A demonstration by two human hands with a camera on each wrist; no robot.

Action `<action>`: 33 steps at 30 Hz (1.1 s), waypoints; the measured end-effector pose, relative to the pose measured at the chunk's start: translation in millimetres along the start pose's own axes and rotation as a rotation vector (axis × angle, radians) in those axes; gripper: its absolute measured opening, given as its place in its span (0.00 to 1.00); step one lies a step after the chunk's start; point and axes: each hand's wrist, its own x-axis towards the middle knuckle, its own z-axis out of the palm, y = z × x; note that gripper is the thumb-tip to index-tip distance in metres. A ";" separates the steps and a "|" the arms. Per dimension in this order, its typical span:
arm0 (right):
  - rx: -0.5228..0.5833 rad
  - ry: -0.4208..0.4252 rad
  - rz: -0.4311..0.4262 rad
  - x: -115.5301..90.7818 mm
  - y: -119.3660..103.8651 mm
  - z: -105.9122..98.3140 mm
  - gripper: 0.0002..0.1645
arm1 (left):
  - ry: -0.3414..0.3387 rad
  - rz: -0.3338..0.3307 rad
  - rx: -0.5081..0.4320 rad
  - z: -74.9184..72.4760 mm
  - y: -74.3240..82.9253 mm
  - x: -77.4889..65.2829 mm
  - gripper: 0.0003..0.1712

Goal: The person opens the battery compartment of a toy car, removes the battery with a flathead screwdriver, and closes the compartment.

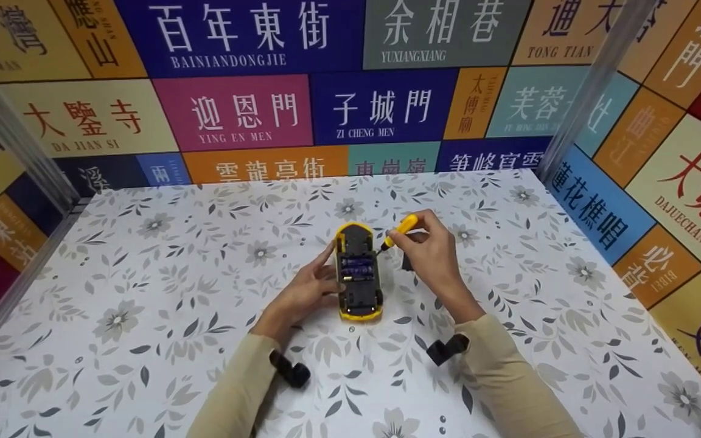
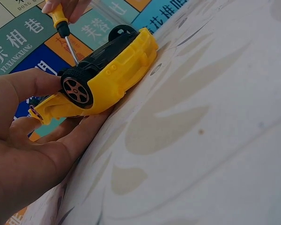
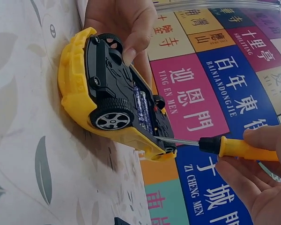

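Note:
A yellow toy car (image 1: pixel 360 310) lies upside down on the table, its black underside facing up. Purple batteries (image 1: pixel 358 267) show in an uncovered compartment in its middle. My left hand (image 1: pixel 308 295) grips the car from the left; in the left wrist view the thumb lies by a wheel (image 2: pixel 77 90) and other fingers reach under the yellow body. With my right hand (image 1: pixel 435 252) I hold a yellow-handled screwdriver (image 3: pixel 246 149). Its thin metal shaft (image 3: pixel 180 140) points at the underside beside the batteries; whether the tip touches cannot be told.
A small black piece (image 1: pixel 407 263) lies on the table, partly hidden beneath the right hand. The white table (image 1: pixel 174 267) has a grey leaf and flower pattern. Panels with large lettering (image 1: pixel 235 112) stand behind it and along both sides.

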 end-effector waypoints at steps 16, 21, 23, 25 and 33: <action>0.035 0.028 -0.026 0.4 -1.1 1.2 0.19 | 0.004 -0.015 0.001 -0.7 -0.7 2.3 0.59; -0.017 0.025 -0.063 -1.2 -1.7 1.6 0.18 | 0.001 -0.015 -0.015 -0.4 -0.9 1.2 0.59; -0.062 0.024 -0.086 -1.9 -3.0 1.3 0.17 | 0.000 -0.013 -0.016 -0.2 -0.7 0.8 0.59; -0.103 0.021 -0.106 -2.8 -4.2 1.3 0.15 | -0.001 -0.013 -0.018 -0.1 -0.7 0.6 0.59; -0.175 -0.020 -0.178 -7.6 -6.8 10.8 0.12 | 0.003 -0.021 0.004 -0.2 -1.8 1.6 0.57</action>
